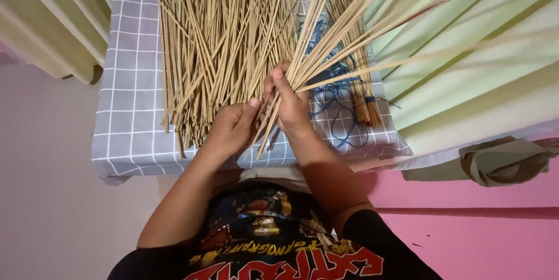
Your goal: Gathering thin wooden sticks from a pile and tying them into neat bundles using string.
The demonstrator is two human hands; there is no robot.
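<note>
Thin tan sticks (343,23), long and straight, gathered into a fanned bundle above the grey checked cushion (131,111). Probably very light singly, stiff along the length yet springy and easy to snap if bent hard; smooth enough to slide past one another, so likely to slip loose unless pinched near the lower ends where all converge. Best held there, at the narrow neck of the fan, not out at the spreading tips.

Right hand (289,105) raised over the cushion's near edge, fingers (279,79) closed around the bundle's lower ends, thumb pressed across the front, wrist bent slightly inward. Left hand (230,128) just beside, palm turned toward the right, thumb (251,107) stretched up to touch the sticks, remaining fingers curled loosely under; full closure on any stick not clear. Both forearms angled up from the lap, elbows spread.

Loose pile of sticks (221,41) spread flat over the cushion, left of the held bundle. Tangle of blue string (332,90) and a small tied bunch (367,102) lying to the right, touching the cushion.
</note>
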